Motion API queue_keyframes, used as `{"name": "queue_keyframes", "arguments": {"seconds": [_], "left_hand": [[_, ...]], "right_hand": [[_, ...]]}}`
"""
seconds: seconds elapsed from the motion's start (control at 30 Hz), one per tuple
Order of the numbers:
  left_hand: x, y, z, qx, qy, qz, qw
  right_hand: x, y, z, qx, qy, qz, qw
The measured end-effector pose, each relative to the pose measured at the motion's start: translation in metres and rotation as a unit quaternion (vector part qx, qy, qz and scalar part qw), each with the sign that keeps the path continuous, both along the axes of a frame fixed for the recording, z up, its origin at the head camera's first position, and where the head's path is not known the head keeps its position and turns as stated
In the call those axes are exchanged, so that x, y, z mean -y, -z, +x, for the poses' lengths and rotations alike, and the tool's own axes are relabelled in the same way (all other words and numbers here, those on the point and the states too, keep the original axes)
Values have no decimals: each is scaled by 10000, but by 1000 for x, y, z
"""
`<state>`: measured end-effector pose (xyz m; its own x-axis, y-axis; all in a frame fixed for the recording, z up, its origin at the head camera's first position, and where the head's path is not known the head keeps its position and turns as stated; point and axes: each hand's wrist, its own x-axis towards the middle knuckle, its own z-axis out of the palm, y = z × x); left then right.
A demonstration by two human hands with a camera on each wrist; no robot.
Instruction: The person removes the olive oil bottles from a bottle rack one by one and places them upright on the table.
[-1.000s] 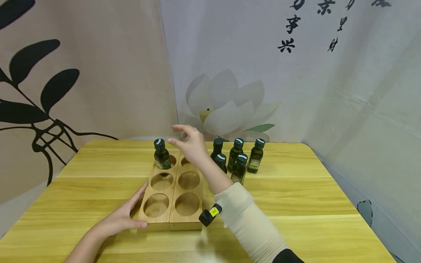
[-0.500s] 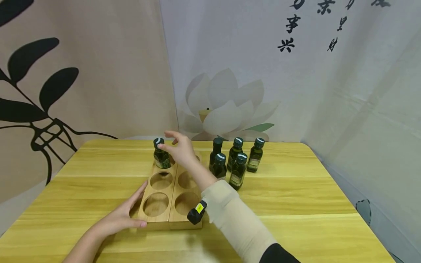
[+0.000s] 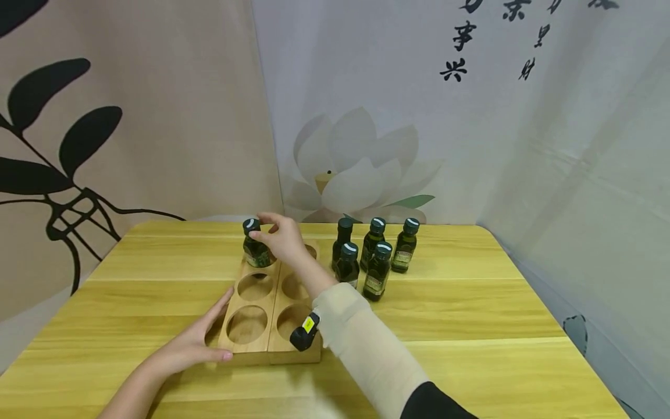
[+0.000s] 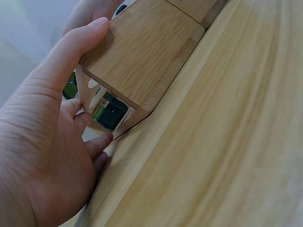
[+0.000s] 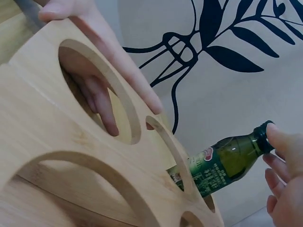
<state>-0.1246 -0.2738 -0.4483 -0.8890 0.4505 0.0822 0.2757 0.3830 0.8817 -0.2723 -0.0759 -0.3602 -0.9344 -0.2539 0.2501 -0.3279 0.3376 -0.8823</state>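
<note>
A wooden rack point(image 3: 251, 349) with round holes in two rows lies on the table. My left hand point(image 3: 191, 346) holds its near left corner, with the thumb on the front face point(image 4: 151, 47) and fingers along the open left side. One small dark green glass bottle point(image 3: 256, 254) stands in the far left hole. At its black cap my right hand point(image 3: 285, 238) pinches with thumb and fingertips. The right wrist view shows the bottle's green label point(image 5: 208, 172) and its lower end inside the hole. The other holes in sight hold nothing.
Several similar dark green bottles point(image 3: 377, 279) stand together on the yellow wooden table point(image 3: 471, 326), right of the rack. A printed cloth backdrop point(image 3: 361, 87) hangs behind the table's far edge.
My right hand has come left and slightly down from above the rack's far end to the bottle's cap, which it now pinches. The left hand stays at the rack's corner.
</note>
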Motion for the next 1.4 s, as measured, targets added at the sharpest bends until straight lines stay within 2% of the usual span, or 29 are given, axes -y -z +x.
{"name": "queue_keyframes", "arguments": {"seconds": [0.3, 0.53, 0.63, 0.8, 0.9, 1.1, 1.4], "left_hand": [[1, 3, -2, 58, 20, 60, 10000], [0, 0, -1, 108, 38, 101, 9999], [0, -1, -1, 176, 62, 113, 9998], [0, -1, -1, 236, 45, 119, 9996], [1, 0, -1, 197, 30, 102, 9997], [1, 1, 0, 98, 46, 105, 9999], [1, 1, 0, 141, 8, 105, 9998]], "right_hand": [[6, 4, 2, -190, 22, -27, 9998], [7, 4, 3, -457, 265, 60, 9986], [6, 1, 4, -711, 358, 93, 9968], [5, -7, 4, -1359, 410, 169, 9897], [4, -11, 4, -1601, 466, 263, 9856], [-1, -26, 8, -1843, 546, 238, 9811], [-17, -58, 19, -2167, 565, 60, 9746]]}}
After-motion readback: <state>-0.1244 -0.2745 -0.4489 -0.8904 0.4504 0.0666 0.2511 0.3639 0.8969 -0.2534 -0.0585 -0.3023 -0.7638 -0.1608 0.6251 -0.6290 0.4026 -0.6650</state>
